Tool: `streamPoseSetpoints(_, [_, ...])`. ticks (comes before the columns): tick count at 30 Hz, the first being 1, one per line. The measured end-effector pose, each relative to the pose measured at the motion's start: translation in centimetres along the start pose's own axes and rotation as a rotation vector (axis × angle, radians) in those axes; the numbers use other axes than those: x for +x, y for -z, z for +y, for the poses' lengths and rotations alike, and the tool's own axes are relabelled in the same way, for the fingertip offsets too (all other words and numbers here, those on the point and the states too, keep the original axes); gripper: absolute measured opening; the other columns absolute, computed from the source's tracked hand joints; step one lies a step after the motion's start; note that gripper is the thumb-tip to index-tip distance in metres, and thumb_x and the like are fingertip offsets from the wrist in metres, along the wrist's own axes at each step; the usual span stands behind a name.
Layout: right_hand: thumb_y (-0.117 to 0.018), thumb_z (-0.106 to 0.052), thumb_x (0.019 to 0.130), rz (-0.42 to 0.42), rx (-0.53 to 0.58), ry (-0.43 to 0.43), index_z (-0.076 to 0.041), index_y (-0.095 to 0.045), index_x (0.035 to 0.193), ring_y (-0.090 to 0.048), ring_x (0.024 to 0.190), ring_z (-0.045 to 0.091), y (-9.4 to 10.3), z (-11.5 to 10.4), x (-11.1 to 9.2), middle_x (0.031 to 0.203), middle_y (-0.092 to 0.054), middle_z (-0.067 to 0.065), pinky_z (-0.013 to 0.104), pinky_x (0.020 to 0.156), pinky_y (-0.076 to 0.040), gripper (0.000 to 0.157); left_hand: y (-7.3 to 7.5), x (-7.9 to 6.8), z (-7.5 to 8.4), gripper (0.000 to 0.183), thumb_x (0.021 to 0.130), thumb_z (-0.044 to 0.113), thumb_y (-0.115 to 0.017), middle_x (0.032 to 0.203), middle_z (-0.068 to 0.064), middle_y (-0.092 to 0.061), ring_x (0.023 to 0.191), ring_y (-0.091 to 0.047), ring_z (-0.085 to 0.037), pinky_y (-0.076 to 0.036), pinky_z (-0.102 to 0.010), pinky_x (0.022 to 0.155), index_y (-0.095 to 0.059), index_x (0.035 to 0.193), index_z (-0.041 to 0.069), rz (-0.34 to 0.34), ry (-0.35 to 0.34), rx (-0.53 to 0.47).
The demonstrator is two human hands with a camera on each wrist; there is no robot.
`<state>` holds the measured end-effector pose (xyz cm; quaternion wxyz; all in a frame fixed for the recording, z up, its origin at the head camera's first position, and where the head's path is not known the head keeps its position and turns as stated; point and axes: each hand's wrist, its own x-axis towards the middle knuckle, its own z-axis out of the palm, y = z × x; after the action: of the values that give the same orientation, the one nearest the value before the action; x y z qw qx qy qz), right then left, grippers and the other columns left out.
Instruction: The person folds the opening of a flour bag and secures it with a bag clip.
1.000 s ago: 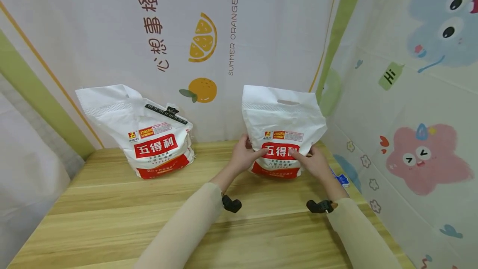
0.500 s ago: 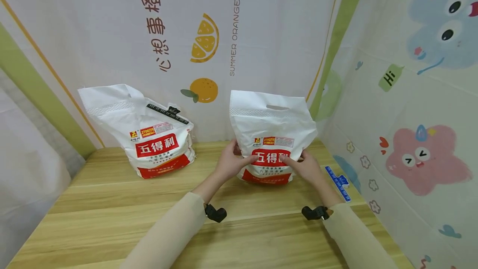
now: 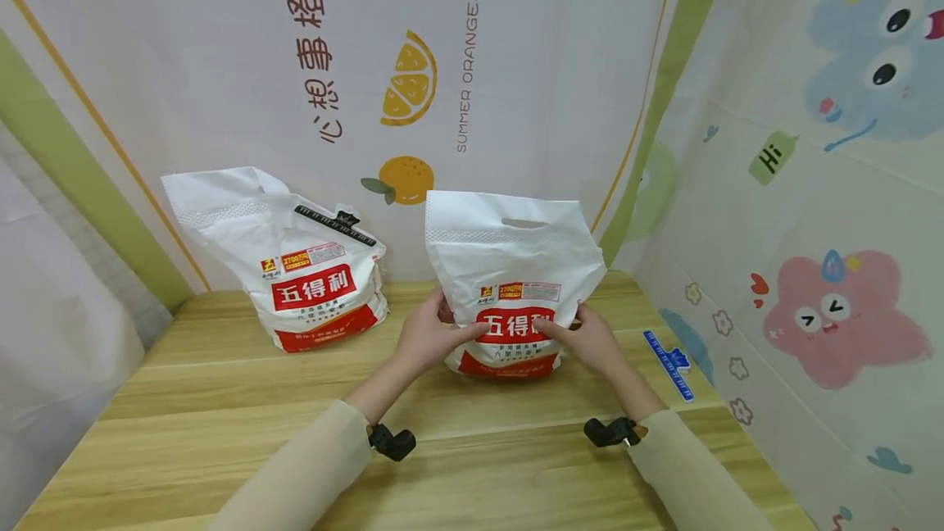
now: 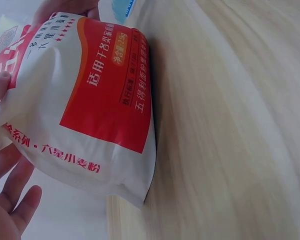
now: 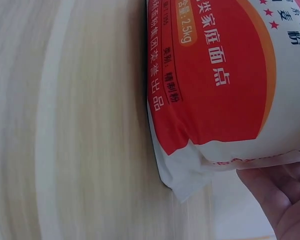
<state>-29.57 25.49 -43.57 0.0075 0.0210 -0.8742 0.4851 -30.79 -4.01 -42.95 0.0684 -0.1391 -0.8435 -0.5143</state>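
Note:
A white and red flour bag (image 3: 509,265) stands upright between my two hands, its top with the handle slot rising above them. My left hand (image 3: 422,341) grips its left side, thumb across the red label and fingers round the side. On the opposite side my right hand (image 3: 592,342) holds it likewise, thumb on the front. The left wrist view has the bag's red lower front (image 4: 105,85) close along the tabletop. In the right wrist view, right-hand fingers (image 5: 275,187) press against the side, partly hidden by the bag (image 5: 215,100).
A second flour bag (image 3: 317,289) leans at the back left, its corner folded under a black sealing clip (image 3: 335,225). A blue clip (image 3: 669,365) lies on the wooden table (image 3: 509,474) near the right edge. Printed curtains (image 3: 546,64) hang behind and to the right.
Both hands have moved the flour bag left and toward me, farther from the right wall and closer to the second bag. The blue clip, mostly hidden before, now shows fully.

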Motion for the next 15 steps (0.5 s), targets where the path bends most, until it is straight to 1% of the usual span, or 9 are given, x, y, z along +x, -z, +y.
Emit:
streamPoseSetpoints(3, [-0.077, -0.065, 0.079, -0.013, 0.012, 0.022, -0.022, -0.054, 0.138, -0.064, 0.121, 0.029, -0.8, -0.2, -0.1, 0.131, -0.066, 0.006, 0.046, 0.097, -0.055, 0.077, 0.9, -1.0, -0.1, 0.069, 0.070, 0.061, -0.087, 0.100, 0.008, -0.073, 0.092, -0.070, -0.016, -0.058, -0.036, 0.077, -0.059, 0.123, 0.026, 0.015, 0.012, 0.040])
streamPoseSetpoints(6, [-0.078, -0.063, 0.079, -0.027, 0.026, 0.039, -0.022, -0.056, 0.136, -0.066, 0.118, 0.027, -1.7, -0.5, -0.2, 0.128, -0.068, 0.005, 0.045, 0.096, -0.056, 0.073, 1.8, -2.0, -0.4, 0.069, 0.069, 0.063, -0.087, 0.098, 0.008, -0.072, 0.091, -0.069, -0.014, -0.057, -0.035, 0.077, -0.059, 0.120, 0.025, 0.029, 0.026, 0.054])
streamPoseSetpoints(10, [-0.079, -0.064, 0.078, -0.037, 0.033, 0.049, -0.023, -0.057, 0.134, -0.067, 0.115, 0.026, -2.7, -1.0, -0.4, 0.126, -0.069, 0.003, 0.045, 0.094, -0.057, 0.074, 2.9, -3.1, -0.6, 0.070, 0.068, 0.063, -0.087, 0.098, 0.008, -0.072, 0.091, -0.069, -0.013, -0.057, -0.035, 0.077, -0.059, 0.120, 0.026, 0.038, 0.020, 0.046])
streamPoseSetpoints(15, [-0.081, -0.063, 0.076, -0.040, 0.031, 0.068, -0.023, -0.059, 0.131, -0.068, 0.110, 0.023, -3.8, -1.7, -0.8, 0.121, -0.070, 0.001, 0.042, 0.090, -0.058, 0.072, 4.3, -4.1, -0.8, 0.074, 0.067, 0.063, -0.087, 0.102, 0.008, -0.073, 0.092, -0.069, -0.014, -0.058, -0.034, 0.077, -0.057, 0.125, 0.027, 0.032, 0.023, 0.026])
